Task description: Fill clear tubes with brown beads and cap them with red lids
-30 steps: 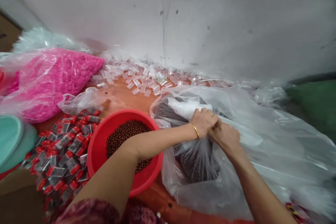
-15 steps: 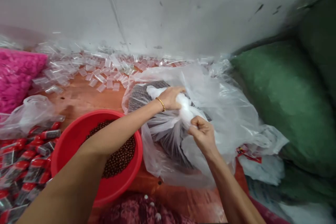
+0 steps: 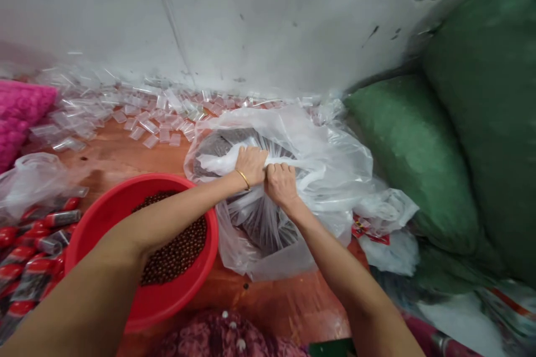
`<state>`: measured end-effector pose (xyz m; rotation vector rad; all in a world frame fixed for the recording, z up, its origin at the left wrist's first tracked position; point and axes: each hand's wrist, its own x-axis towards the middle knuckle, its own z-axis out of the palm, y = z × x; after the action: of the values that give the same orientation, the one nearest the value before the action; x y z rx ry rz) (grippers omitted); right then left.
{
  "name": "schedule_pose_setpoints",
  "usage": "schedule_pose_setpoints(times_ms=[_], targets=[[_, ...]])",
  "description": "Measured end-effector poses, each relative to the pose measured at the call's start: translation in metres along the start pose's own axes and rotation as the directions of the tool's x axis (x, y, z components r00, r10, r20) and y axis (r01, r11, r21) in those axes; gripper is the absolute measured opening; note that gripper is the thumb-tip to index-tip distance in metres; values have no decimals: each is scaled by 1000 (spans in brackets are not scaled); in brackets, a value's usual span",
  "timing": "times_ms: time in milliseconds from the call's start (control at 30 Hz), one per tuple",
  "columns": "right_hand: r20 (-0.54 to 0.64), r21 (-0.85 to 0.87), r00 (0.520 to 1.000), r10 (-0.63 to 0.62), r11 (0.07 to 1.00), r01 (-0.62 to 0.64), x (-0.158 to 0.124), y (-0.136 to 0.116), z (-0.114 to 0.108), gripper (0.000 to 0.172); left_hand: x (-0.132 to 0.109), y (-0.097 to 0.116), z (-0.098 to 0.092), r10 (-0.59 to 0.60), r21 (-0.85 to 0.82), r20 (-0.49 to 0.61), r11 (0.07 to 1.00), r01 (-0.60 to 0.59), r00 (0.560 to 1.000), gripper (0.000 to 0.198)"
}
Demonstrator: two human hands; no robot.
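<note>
My left hand (image 3: pixel 252 164), with a gold bangle at the wrist, is closed round the gathered neck of a clear plastic bag (image 3: pixel 272 223). Right beside it, my right hand (image 3: pixel 281 183) grips the same twisted plastic in a fist. The bag's inside shows a dark grey mass through the pleated film; what it is I cannot make out. A larger translucent plastic sheet or outer bag (image 3: pixel 335 150) spreads around it. To the left, partly behind my left forearm, a red basin (image 3: pixel 138 183) holds small round brown beads (image 3: pixel 184 248).
Small clear plastic pieces (image 3: pixel 146 122) lie scattered along the wall. A pink-filled bag (image 3: pixel 25 117) and several red-capped clear containers (image 3: pixel 31 273) lie at left. Stuffed green sacks (image 3: pixel 414 156) stand at right, beside crumpled white plastic (image 3: pixel 391 251).
My hands have come together at the bag's neck; the right one moved left and now grips next to the left. The bag's neck is drawn tighter. The view has shifted right.
</note>
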<state>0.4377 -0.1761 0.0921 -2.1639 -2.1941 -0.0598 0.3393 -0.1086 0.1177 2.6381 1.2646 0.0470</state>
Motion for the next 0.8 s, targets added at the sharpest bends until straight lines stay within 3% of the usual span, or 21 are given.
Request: schedule_pose_setpoints(times_ms=[67, 133, 233, 300, 367, 400, 467, 533, 600, 633, 700, 767, 800], targets=[[12, 128, 999, 50, 990, -51, 8, 7, 3, 13, -7, 1, 6, 16, 10, -86, 1000, -15, 996, 33], [38, 363, 992, 116, 924, -122, 10, 15, 1, 10, -10, -1, 12, 72, -11, -116, 997, -74, 991, 42], [148, 737, 971, 188, 634, -235, -2, 27, -3, 4, -6, -9, 18, 162, -39, -95, 985, -166, 982, 53], [191, 852, 959, 208, 449, -267, -15, 33, -2, 5, -2, -15, 20, 224, -54, -78, 972, -229, 971, 55], [184, 886, 963, 195, 392, -248, -25, 37, -3, 7, 3, -21, 20, 289, -68, -51, 954, -292, 956, 51], [172, 881, 972, 163, 416, -225, -28, 37, -4, 8, 6, -23, 19, 302, -72, -26, 950, -303, 953, 48], [141, 769, 988, 62, 622, -148, -28, 34, -9, 10, 12, -24, 14, 273, -74, 58, 960, -268, 960, 41], [114, 502, 993, -18, 864, -42, -22, 25, -14, 16, 19, -20, 6, 217, -71, 154, 975, -209, 964, 35], [90, 225, 996, -13, 974, -8, -13, 15, -15, 17, 25, -14, -1, 192, -60, 211, 981, -183, 958, 31], [76, 148, 997, 8, 989, -19, -9, 11, -13, 18, 26, -11, -4, 194, -52, 221, 981, -187, 956, 29], [67, 153, 997, 43, 987, -53, -4, 8, -9, 21, 26, -9, -5, 203, -27, 206, 979, -201, 957, 29], [56, 370, 997, 50, 927, -67, -10, 11, -6, 16, 24, -15, -1, 217, -10, 155, 976, -218, 964, 31], [37, 537, 999, 35, 842, -49, -17, 14, -6, 13, 23, -20, 2, 225, -12, 116, 974, -226, 967, 32]])
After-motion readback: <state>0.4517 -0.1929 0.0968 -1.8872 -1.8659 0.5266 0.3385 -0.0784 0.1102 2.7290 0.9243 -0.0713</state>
